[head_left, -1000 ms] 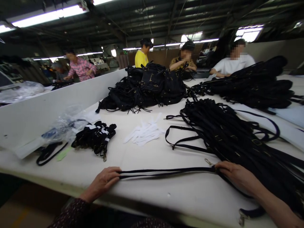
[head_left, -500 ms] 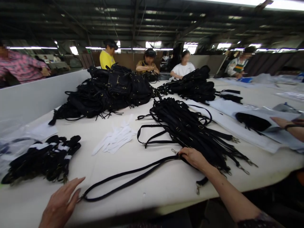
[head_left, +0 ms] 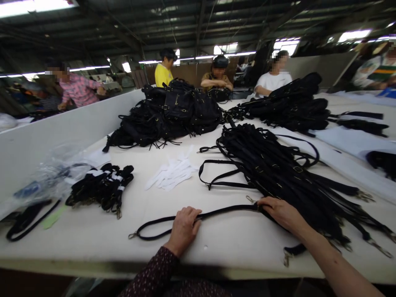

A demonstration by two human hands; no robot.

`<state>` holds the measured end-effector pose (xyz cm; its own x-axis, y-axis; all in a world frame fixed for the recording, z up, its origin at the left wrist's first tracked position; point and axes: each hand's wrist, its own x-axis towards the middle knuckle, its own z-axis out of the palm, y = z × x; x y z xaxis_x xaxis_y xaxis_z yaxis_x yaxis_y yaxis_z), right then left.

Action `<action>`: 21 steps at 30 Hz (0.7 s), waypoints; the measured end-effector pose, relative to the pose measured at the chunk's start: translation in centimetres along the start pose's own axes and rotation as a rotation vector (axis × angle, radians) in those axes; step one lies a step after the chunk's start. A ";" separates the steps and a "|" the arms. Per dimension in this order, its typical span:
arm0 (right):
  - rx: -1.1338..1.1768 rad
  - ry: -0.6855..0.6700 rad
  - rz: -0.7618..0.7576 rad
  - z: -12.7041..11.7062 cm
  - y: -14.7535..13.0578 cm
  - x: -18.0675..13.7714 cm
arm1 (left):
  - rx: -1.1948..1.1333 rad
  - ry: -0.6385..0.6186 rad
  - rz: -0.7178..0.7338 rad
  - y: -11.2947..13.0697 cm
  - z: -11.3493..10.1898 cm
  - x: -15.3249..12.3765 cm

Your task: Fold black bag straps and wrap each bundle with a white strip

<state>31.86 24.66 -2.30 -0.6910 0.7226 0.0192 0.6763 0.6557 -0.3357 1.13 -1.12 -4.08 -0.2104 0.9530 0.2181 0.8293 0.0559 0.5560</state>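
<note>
A long black strap [head_left: 225, 211] lies across the near part of the white table [head_left: 216, 243]. My left hand [head_left: 183, 228] rests on its middle, fingers curled over it. My right hand [head_left: 281, 211] pinches the strap near its right end, beside a small metal clasp [head_left: 250, 199]. The strap's left end, with another clasp [head_left: 132, 235], lies loose on the table. Right behind my right hand is a big heap of black straps [head_left: 278, 169].
White paper strips [head_left: 173, 173] lie mid-table. A bundle of banded black straps [head_left: 102, 187] and a plastic bag [head_left: 49, 173] sit at left. Black bags [head_left: 173, 111] are piled at the back, more straps [head_left: 293, 107] at back right. Several people sit across the table.
My left hand has moved right along the strap, from its left end to its middle. My right hand stays on the strap by the heap. The view has swung back left.
</note>
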 end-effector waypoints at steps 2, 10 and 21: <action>0.005 -0.011 -0.002 0.1 0.3 0.2 | -0.014 0.010 -0.022 -0.3 -0.2 0.3; 0.035 -0.027 0.012 0.7 1.0 0.8 | -0.005 0.022 -0.063 -1.1 -0.7 1.3; -0.101 0.097 0.090 -0.8 -2.2 -3.9 | -0.050 -0.015 0.001 -3.1 0.5 0.2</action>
<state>33.25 20.59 -0.93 -0.6021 0.7938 0.0856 0.7598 0.6026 -0.2441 -1.21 -0.91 -6.15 -0.2015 0.9574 0.2070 0.8025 0.0401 0.5953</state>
